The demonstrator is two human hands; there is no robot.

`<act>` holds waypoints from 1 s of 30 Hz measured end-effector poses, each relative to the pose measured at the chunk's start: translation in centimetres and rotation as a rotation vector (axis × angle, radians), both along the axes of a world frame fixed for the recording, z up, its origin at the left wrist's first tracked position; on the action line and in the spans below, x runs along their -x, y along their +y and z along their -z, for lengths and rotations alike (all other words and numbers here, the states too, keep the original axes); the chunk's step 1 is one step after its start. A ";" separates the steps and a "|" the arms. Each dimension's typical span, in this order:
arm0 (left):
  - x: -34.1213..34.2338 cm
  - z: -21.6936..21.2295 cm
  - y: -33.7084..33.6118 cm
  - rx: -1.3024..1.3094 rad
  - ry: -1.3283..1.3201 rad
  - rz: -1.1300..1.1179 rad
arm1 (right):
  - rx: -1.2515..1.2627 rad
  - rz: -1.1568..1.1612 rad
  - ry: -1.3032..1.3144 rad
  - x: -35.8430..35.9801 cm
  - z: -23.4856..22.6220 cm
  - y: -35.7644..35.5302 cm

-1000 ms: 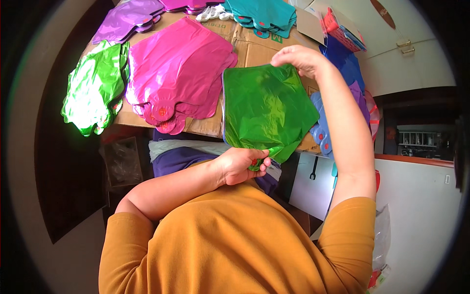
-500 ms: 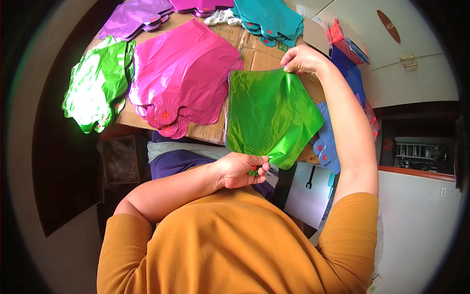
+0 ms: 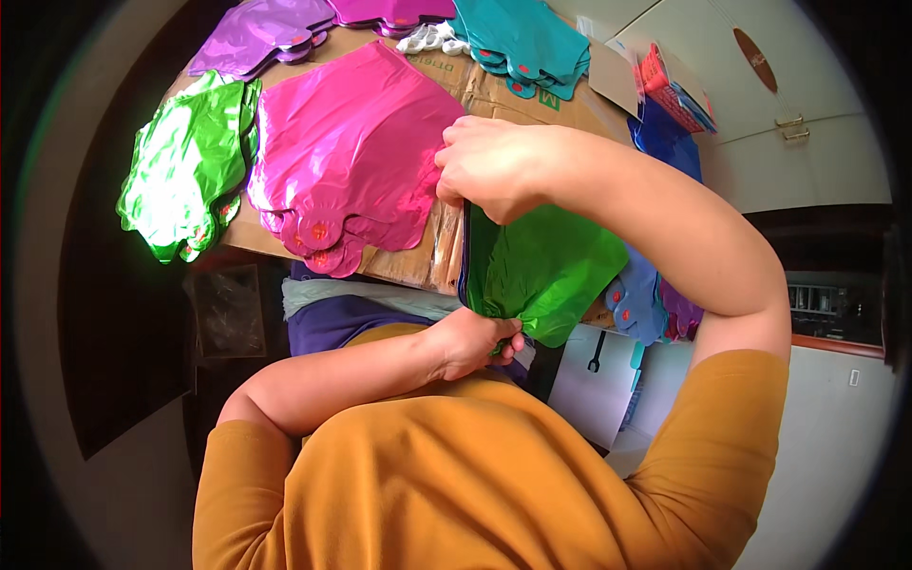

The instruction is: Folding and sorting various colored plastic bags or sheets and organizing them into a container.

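A shiny green foil sheet [image 3: 560, 261] with a dark layered left edge is spread between my hands. My left hand [image 3: 480, 340] pinches its bunched lower corner close to my waist. At the upper left of the sheet, my right hand [image 3: 489, 166] has its fingers curled closed at the edge; the hand covers the grip itself. Just left of that hand, a pile of pink foil sheets [image 3: 351, 152] with scalloped, red-marked lower ends lies on the cardboard [image 3: 489, 100].
Green foil sheets [image 3: 190, 166] lie at the left, purple ones [image 3: 261, 38] at the far left. Teal sheets [image 3: 522, 43] and a white bundle [image 3: 432, 38] lie at the far side. Blue foil sheets [image 3: 636, 294] hang at the right edge, near a red basket [image 3: 674, 90].
My right hand has moved left and nearer, from the top right of the green sheet to its upper left edge. My left hand keeps its pinch, little moved.
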State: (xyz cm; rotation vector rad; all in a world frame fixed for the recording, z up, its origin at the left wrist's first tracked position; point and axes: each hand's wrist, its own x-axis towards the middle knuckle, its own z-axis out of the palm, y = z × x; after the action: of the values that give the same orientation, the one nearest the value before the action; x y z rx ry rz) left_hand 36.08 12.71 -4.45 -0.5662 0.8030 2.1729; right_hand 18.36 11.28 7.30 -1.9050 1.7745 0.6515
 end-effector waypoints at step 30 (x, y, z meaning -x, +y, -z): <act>-0.8 3.1 -0.1 -0.517 -0.036 -0.170 | 0.816 -0.236 -0.079 4.3 5.9 14.0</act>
State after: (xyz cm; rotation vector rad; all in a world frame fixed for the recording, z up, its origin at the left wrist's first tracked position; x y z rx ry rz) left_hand 36.87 12.59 -7.54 -0.4135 0.1556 2.3937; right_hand 14.06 25.26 1.37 -2.6370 1.9475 -0.1323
